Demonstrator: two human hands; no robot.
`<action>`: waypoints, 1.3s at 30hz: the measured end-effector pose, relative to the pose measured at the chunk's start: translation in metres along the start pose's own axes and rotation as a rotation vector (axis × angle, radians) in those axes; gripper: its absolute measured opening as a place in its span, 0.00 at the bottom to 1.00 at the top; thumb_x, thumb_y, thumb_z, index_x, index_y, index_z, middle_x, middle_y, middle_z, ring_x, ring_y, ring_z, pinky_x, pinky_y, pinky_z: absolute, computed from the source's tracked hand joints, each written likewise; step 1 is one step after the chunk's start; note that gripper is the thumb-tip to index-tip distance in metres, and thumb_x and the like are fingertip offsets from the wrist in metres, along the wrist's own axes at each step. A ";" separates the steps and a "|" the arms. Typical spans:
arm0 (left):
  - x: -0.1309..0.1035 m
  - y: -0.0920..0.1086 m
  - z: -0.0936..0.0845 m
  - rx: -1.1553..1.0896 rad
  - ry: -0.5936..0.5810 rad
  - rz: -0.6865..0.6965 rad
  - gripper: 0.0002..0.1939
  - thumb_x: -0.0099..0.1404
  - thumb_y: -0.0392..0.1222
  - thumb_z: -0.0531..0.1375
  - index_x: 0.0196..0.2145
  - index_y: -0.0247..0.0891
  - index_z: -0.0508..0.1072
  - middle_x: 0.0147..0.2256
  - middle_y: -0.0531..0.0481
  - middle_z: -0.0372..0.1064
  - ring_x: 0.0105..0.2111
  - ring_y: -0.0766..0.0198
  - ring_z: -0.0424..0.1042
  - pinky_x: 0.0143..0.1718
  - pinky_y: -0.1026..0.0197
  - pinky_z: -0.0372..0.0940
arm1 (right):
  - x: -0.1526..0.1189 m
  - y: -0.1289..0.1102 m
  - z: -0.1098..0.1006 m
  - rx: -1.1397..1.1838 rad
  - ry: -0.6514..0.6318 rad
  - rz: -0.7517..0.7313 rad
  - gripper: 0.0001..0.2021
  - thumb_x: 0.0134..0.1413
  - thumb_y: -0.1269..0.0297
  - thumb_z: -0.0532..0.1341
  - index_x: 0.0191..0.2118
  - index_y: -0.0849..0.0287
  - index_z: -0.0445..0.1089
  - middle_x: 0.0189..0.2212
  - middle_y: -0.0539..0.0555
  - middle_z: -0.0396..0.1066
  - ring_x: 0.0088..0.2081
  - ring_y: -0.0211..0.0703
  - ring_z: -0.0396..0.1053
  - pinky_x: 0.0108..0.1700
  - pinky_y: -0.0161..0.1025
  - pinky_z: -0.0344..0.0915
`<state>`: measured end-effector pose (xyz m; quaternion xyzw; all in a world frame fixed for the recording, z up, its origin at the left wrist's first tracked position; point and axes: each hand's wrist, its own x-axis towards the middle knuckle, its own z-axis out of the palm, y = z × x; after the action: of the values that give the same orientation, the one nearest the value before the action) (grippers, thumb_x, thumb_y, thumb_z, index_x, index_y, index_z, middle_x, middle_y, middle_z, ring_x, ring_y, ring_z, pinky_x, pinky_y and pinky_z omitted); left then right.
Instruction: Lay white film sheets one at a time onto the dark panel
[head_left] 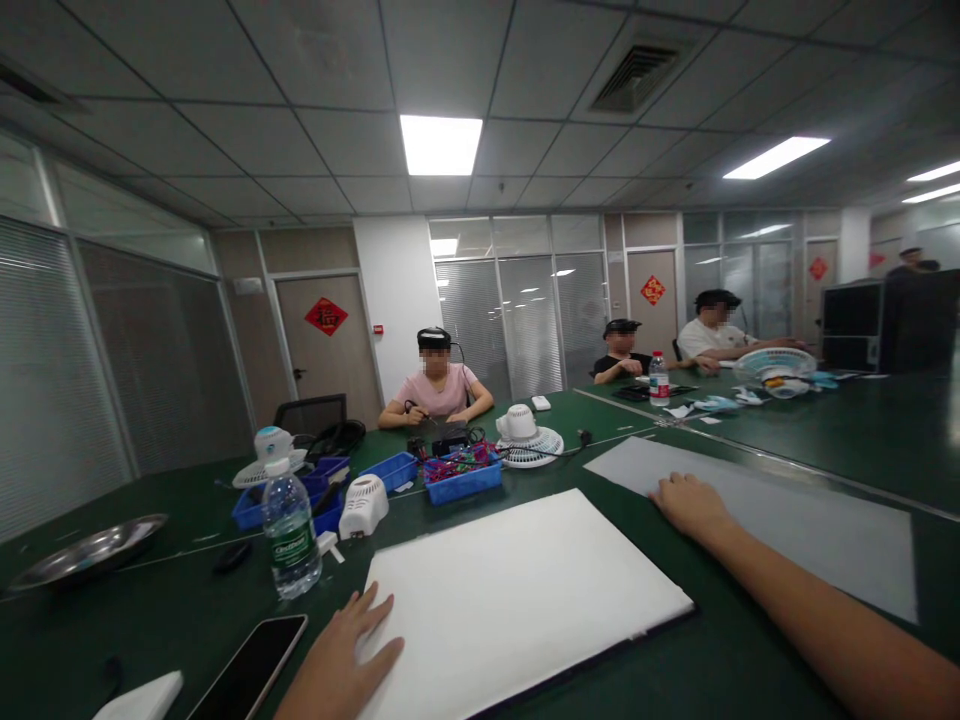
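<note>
Left hand (352, 645): open, fingers spread on the white sheet's left edge.
Right hand (694, 508): well apart from the left, fingers bent at the grey sheet's near edge; pinching or resting, cannot tell.
White sheet (525, 590): smooth, rectangular, dark-edged beneath, between the hands.
Progress: white sheet flat and blank; grey sheet (810, 520) separate, just beside; what remains is unclear.
Surroundings: ridged clear bottle (290, 540), glossy phone (251, 670), green table (720, 680).

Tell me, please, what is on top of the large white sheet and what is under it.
The left hand lies spread over the left edge of the white sheet. Underneath, a dark strip shows along the near side, on the green table; anything else there is covered.
</note>
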<state>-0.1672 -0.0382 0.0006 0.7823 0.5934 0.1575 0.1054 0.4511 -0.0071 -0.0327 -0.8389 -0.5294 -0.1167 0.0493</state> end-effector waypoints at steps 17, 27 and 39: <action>0.000 0.001 0.001 0.016 0.010 -0.006 0.34 0.62 0.59 0.55 0.61 0.40 0.69 0.68 0.45 0.55 0.68 0.47 0.53 0.69 0.42 0.48 | -0.003 -0.015 -0.006 -0.022 -0.022 0.012 0.18 0.64 0.52 0.60 0.51 0.60 0.69 0.50 0.57 0.70 0.49 0.48 0.70 0.51 0.52 0.69; -0.004 0.006 0.000 0.040 0.029 -0.011 0.33 0.62 0.58 0.54 0.60 0.41 0.70 0.68 0.47 0.57 0.68 0.49 0.55 0.69 0.44 0.50 | -0.008 -0.012 -0.004 -0.010 0.014 0.001 0.18 0.63 0.54 0.61 0.52 0.61 0.69 0.51 0.57 0.70 0.50 0.48 0.69 0.51 0.53 0.69; 0.002 0.001 0.008 0.034 0.013 0.012 0.34 0.63 0.60 0.53 0.61 0.40 0.68 0.68 0.45 0.54 0.69 0.49 0.50 0.70 0.44 0.46 | -0.005 -0.007 0.005 0.073 -0.033 0.077 0.24 0.64 0.47 0.58 0.56 0.59 0.66 0.53 0.59 0.68 0.53 0.51 0.68 0.55 0.56 0.65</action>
<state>-0.1632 -0.0368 -0.0063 0.7865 0.5920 0.1528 0.0873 0.4437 -0.0074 -0.0392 -0.8581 -0.5013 -0.0815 0.0756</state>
